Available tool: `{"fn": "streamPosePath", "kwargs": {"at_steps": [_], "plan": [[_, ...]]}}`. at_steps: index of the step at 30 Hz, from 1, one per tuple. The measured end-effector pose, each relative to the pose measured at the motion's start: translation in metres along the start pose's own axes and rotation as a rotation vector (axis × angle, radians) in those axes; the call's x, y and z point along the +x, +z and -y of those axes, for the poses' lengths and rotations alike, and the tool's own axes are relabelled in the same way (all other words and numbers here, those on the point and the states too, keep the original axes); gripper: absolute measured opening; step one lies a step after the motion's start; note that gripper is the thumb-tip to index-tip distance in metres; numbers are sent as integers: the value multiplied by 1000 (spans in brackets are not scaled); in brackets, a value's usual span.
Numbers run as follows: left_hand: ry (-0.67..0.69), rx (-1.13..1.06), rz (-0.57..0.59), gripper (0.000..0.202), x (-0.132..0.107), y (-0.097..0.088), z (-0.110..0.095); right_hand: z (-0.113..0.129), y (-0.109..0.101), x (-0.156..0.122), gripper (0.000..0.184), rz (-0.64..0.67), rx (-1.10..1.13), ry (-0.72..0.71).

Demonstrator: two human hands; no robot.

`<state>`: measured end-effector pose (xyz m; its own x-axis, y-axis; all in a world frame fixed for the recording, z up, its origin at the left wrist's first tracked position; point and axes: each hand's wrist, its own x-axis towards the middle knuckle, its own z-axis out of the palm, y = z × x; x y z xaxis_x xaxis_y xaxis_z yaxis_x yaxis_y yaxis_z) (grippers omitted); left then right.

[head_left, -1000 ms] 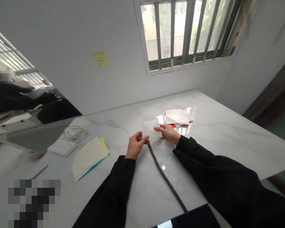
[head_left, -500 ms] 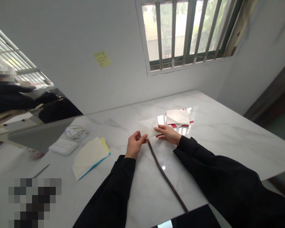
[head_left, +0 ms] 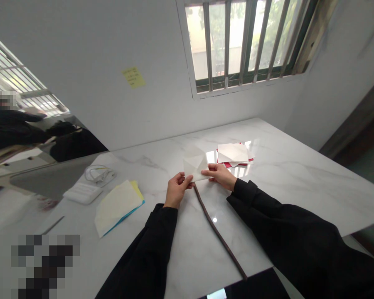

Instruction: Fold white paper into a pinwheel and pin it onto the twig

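Note:
A small folded white paper is held just above the white marble table between both hands. My left hand pinches its lower left corner with thumb and fingers closed. My right hand grips its right edge, fingers pressed on the sheet. A long thin brown stick lies on the table, running from under the paper toward the near edge between my two black sleeves.
A pile of white sheets on red paper lies beyond my right hand. Cream, yellow and blue sheets lie to the left, with a white flat device and coiled cable behind. Another person in black sits far left.
The paper has been refolded between my hands: it was a wider, flatter shape and now stands as a narrower folded piece. Both hands stayed in nearly the same place.

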<state>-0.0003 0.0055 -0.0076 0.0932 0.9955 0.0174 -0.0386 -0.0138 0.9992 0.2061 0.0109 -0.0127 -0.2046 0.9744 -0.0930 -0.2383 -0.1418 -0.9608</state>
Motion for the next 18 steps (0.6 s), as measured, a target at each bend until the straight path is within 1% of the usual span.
{"fn": "streamPosePath", "kwargs": {"at_steps": [6, 10, 12, 16, 18], "plan": [[-45, -15, -34, 55, 1, -2, -3, 3, -1, 0, 40, -79, 15, -2], [-23, -10, -75, 53, 2, -4, -6, 6, -1, 0, 43, -129, 44, -2], [2, 6, -75, 55, 1, -4, -8, 6, -2, 0, 42, -132, 50, 2], [72, 43, -54, 65, -1, -3, -12, 5, -3, 1, 38, -109, 50, 19], [85, 50, -46, 63, -1, -2, -12, 4, -3, 2, 38, -93, 44, 24]]}}
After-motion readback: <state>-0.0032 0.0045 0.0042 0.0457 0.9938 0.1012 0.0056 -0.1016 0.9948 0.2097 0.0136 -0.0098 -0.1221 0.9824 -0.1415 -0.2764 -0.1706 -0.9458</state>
